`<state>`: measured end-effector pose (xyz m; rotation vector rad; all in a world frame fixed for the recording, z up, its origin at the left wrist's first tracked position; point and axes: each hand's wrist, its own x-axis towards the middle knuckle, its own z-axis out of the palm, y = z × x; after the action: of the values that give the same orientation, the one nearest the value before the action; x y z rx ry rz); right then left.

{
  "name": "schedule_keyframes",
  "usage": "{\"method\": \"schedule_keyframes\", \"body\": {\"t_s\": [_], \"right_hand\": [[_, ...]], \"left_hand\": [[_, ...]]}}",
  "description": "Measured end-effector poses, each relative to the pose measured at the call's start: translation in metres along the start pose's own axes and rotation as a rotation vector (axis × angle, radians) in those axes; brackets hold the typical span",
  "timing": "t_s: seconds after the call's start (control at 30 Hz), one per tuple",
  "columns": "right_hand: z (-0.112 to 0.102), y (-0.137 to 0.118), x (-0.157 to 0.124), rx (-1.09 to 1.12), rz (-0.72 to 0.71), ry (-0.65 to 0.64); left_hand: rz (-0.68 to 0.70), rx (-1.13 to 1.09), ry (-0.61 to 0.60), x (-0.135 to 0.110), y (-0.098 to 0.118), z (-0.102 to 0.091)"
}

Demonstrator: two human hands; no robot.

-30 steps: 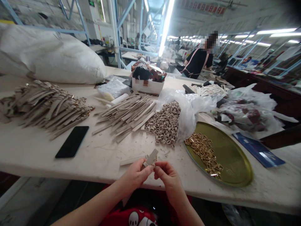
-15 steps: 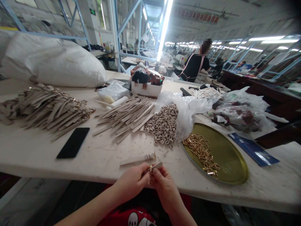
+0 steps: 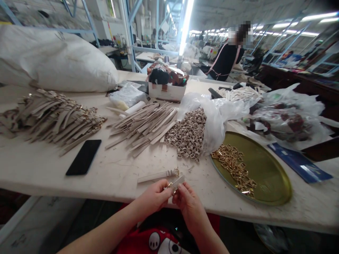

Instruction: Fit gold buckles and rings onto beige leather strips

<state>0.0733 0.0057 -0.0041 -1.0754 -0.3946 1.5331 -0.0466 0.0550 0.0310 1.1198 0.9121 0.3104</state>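
Strap (image 3: 178, 182) partly hidden by left hand (image 3: 155, 194)

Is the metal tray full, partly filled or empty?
Partly filled: gold-coloured buckles lie heaped along the left side of the tray, while its olive-gold surface shows on the right.

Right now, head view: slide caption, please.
Left hand and right hand hold a beige strap near the table's edge, gold-coloured hardware on a tray at right.

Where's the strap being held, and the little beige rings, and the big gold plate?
Strap (image 3: 178, 182): head view, on its flat upper side.
Little beige rings (image 3: 186, 135): head view, middle of the heap.
Big gold plate (image 3: 272, 174): head view, on its bare floor.
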Motion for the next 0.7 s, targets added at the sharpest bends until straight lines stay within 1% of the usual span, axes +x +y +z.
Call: {"method": "schedule_keyframes", "body": {"t_s": [0.07,0.13,0.2,0.23,0.27,0.3,0.33,0.43,0.47,0.5,0.57,0.63,0.7], "right_hand": [[-0.002,-0.001,0.001,-0.165,-0.076,0.018],[-0.004,-0.003,0.001,-0.409,-0.238,0.071],[-0.006,-0.006,0.001,-0.64,-0.434,0.124],[-0.006,-0.007,0.002,-0.72,-0.5,0.137],[-0.007,-0.009,0.003,-0.762,-0.526,0.141],[-0.007,-0.01,0.004,-0.763,-0.506,0.134],[-0.007,-0.011,0.006,-0.723,-0.451,0.117],[-0.006,-0.014,0.007,-0.478,-0.21,-0.005],[-0.004,-0.015,0.006,-0.405,-0.157,-0.047],[-0.003,-0.016,0.004,-0.355,-0.133,-0.077],[-0.001,-0.018,-0.001,-0.334,-0.152,-0.103],[-0.003,-0.025,-0.006,-0.386,-0.18,-0.161],[-0.01,-0.034,-0.003,-0.482,-0.173,-0.268]], "left_hand": [[-0.031,-0.02,-0.015,0.004,-0.001,-0.002],[-0.051,-0.012,-0.017,0.006,-0.003,-0.003],[-0.024,0.065,0.026,0.008,-0.006,-0.004],[0.008,0.116,0.061,0.007,-0.006,-0.004],[0.041,0.168,0.093,0.007,-0.007,-0.004],[0.067,0.212,0.11,0.006,-0.006,-0.004],[0.078,0.241,0.107,0.004,-0.005,-0.004],[0.061,0.269,0.037,0.0,-0.002,-0.005],[0.056,0.277,0.02,-0.001,-0.001,-0.006],[0.057,0.282,0.013,-0.001,-0.001,-0.007],[0.074,0.27,0.029,0.0,-0.003,-0.008],[0.108,0.208,0.055,0.001,-0.005,-0.009],[0.161,0.172,0.064,-0.001,-0.006,-0.008]]}}
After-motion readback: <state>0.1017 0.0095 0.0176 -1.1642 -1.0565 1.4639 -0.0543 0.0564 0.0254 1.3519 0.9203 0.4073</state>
